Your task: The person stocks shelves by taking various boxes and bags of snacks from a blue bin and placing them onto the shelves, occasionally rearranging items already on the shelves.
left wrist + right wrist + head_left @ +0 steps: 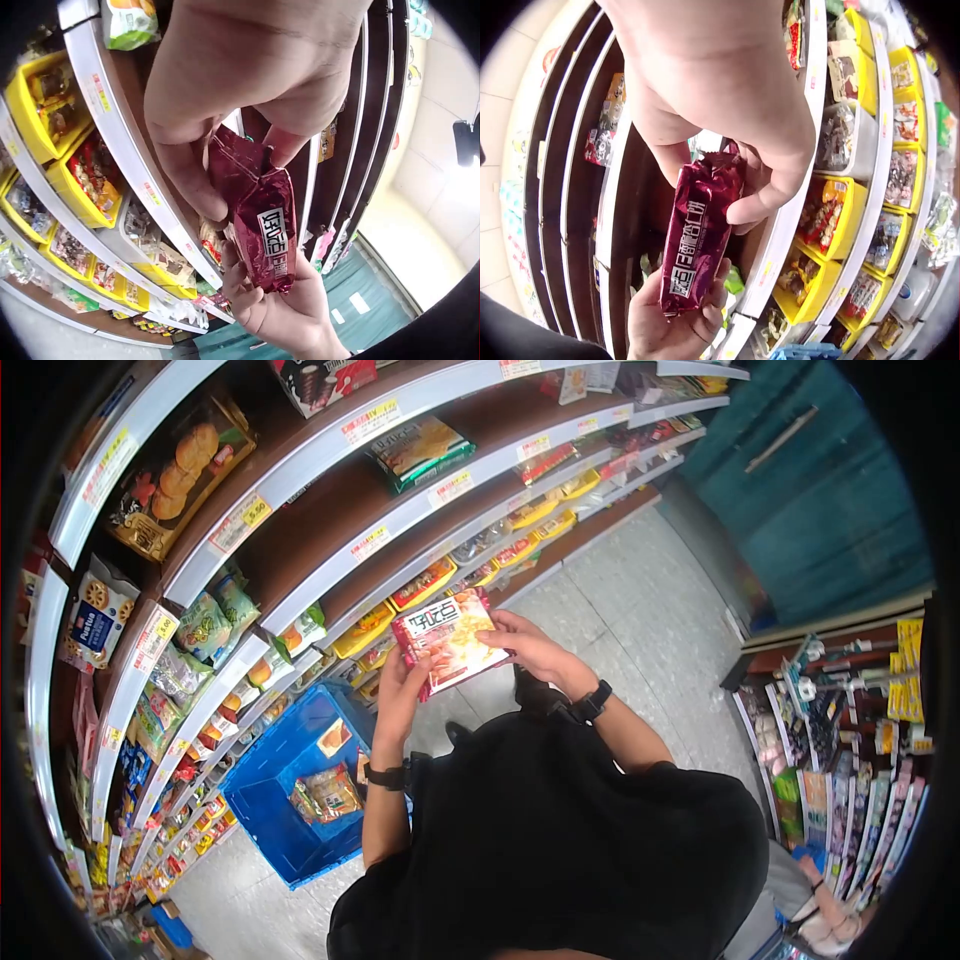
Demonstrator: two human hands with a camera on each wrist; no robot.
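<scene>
Both hands hold a maroon-and-white packet of biscuits (458, 645) in front of the chest, its printed white face turned up in the head view. At its near left end, the left hand (402, 695) grips the packet with the thumb on top. The right hand (540, 652) grips the opposite end, thumb lying over the printed face. In the left wrist view the packet's maroon side (266, 232) with white lettering shows between the hands. Its crimped end sits near the right hand's fingers (769, 199) in the right wrist view.
A blue crate (270, 800) with a few packets (330, 792) inside stands on the floor at the left. Curved shelves (330, 530) of snacks run along the left and front, with yellow bins (362, 632) on lower levels. Another person (830, 910) is at the lower right.
</scene>
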